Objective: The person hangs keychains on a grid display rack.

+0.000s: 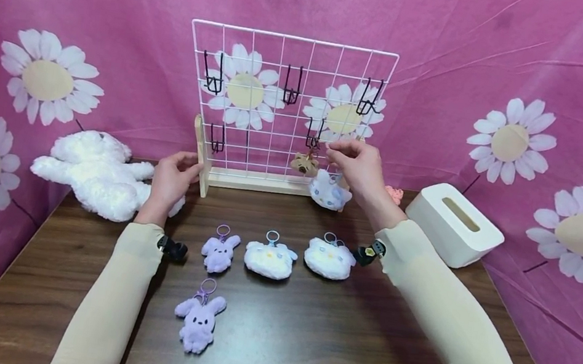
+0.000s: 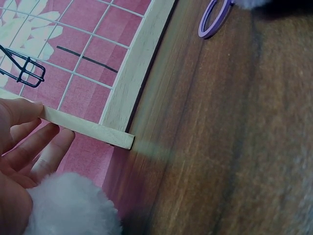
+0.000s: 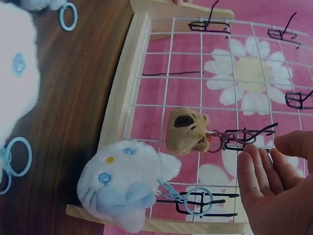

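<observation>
My left hand (image 1: 173,181) pinches the wooden side foot (image 2: 88,126) of a white wire grid rack (image 1: 274,114), thumb on one face and fingers on the other. A brown bear-head keychain (image 3: 186,131) hangs by its chain from a black hook (image 1: 314,134) on the grid. Right beside that hook is my right hand (image 1: 361,167); in the right wrist view its thumb and fingers stand apart with nothing visible between them. Below hangs a fluffy white keychain with a blue bow (image 3: 128,181), its light blue ring (image 3: 199,201) on a lower hook.
Two purple rabbit keychains (image 1: 219,253) and two white plush keychains (image 1: 269,260) lie on the brown table (image 1: 302,345). A white fluffy toy (image 1: 102,177) lies at left. At right stand a white tissue box (image 1: 453,223) and a small coral-coloured item (image 1: 394,194). Several other black hooks (image 1: 292,86) hang on the grid.
</observation>
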Motion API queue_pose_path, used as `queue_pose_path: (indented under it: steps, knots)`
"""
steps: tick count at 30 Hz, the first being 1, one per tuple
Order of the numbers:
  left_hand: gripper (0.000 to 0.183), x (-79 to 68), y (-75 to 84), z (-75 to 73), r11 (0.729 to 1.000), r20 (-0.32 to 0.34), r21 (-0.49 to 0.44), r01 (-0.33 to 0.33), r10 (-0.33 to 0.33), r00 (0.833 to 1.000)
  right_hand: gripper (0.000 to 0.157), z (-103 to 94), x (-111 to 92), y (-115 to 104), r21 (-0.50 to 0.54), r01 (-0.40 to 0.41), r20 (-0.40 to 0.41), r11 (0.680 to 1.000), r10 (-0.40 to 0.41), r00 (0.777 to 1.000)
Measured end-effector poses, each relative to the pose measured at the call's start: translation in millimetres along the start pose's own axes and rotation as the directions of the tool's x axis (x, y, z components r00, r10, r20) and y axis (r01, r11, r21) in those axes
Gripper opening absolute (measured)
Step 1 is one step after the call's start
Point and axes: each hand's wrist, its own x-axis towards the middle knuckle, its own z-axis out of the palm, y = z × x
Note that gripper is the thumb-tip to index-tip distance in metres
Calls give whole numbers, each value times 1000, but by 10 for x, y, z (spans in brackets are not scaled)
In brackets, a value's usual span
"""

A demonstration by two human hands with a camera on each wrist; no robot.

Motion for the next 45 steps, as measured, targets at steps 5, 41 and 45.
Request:
queue_pose_path:
  steps: [5, 41, 45]
  knots:
    - [37, 6, -29, -3, 1000, 6, -8, -5, 5, 1000, 28, -43, -119, 23, -26, 16, 15, 1000, -16, 1000]
    - [36, 1, -21, -9, 1000, -7, -11, -21, 21, 1000, 19, 818, -1366, 43, 13, 122, 456, 992, -115, 883]
    - [36, -7, -5, -13, 1000, -10, 5, -27, 28, 1000, 23, 973, -1451, 65, 18, 99, 485, 995, -95, 869]
